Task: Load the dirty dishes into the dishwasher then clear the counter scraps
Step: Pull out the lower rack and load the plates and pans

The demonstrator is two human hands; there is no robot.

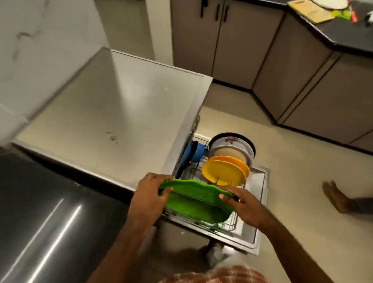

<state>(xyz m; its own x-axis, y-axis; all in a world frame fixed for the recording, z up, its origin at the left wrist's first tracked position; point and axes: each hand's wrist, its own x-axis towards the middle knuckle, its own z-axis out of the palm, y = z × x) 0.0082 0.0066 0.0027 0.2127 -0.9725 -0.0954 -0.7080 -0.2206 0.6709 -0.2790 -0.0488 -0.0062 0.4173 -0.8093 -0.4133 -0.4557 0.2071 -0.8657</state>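
Warm, fairly dim indoor light from overhead. Streaky glare on dark glossy top (39, 230), soft sheen on dishwasher top (114, 98). Motion blur throughout, worst on far desk (355, 36). Wide-angle bending at edges. Soft shadows.

You have no text, label, brand, number or sign clear enough to read anywhere in your view
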